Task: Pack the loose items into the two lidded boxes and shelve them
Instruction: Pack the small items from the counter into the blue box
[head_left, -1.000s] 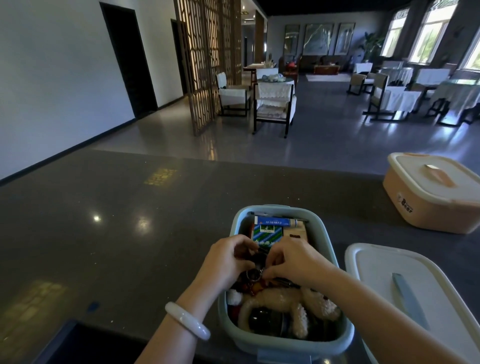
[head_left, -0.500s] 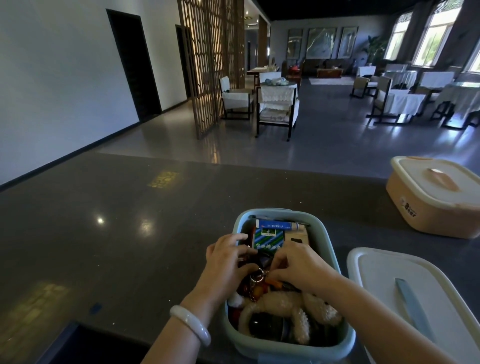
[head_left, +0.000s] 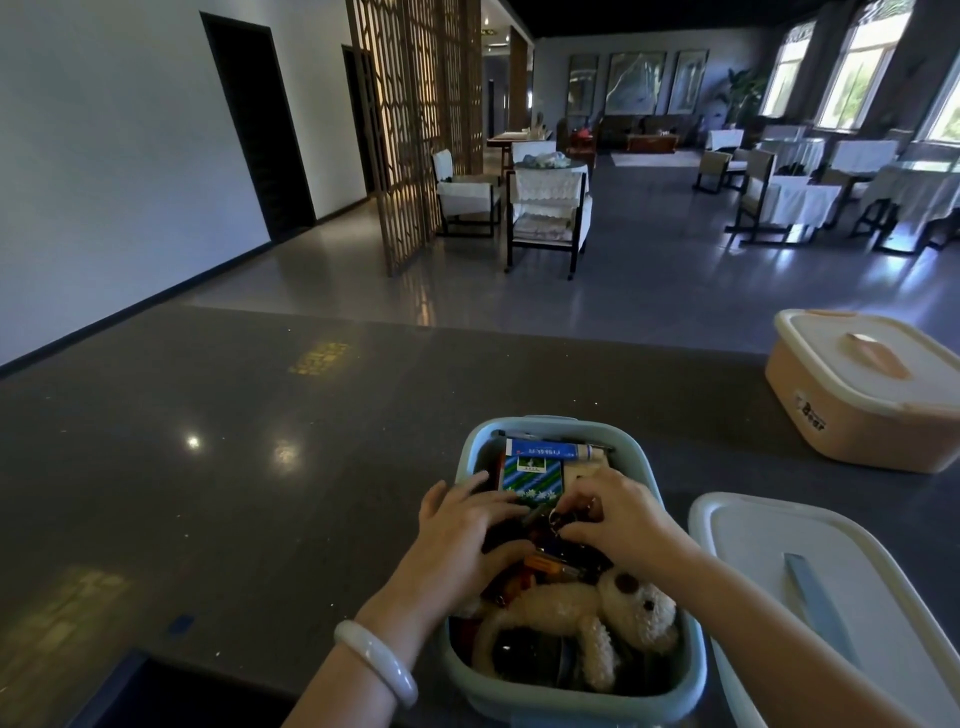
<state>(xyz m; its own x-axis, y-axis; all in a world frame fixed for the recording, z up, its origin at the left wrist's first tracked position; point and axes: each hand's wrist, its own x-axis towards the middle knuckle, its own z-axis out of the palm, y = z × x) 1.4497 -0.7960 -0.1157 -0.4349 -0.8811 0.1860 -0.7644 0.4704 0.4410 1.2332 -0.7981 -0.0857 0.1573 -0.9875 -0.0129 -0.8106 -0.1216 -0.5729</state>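
1. Blue box (head_left: 571, 699) is sitting open on the dark counter (head_left: 208, 467), at the near edge right in front of the person, and it is packed full.
2. Left hand (head_left: 462, 525) is lying over the left-middle of the contents. Its fingers are fairly straight and spread, pressing flat on the items and gripping nothing. A white bracelet (head_left: 374, 660) is sitting on that wrist.
3. Right hand (head_left: 618, 514) is reaching in from the right with fingers and thumb curled, pinching a small metal ring (head_left: 556, 517) at the middle of the box. What is hanging from the ring is lost in dark clutter, so I cannot tell.
4. Plush bear (head_left: 618, 608) is lying at the near end of the box below both hands, with its head toward the right wall.
5. Green-and-blue carton (head_left: 532, 475) is standing at the far end, with the left fingertips touching its lower edge. A long blue-and-white carton (head_left: 545, 449) is lying across behind it, against the far wall.
6. A small orange item (head_left: 545, 564) is showing between the hands and the bear; I cannot tell what it is.
7. White lid (head_left: 753, 545) with a blue handle is lying flat on the counter just right of the blue box, not on it.
8. Peach box (head_left: 857, 415) is sitting farther back on the right with its lid on, well apart from the blue box.
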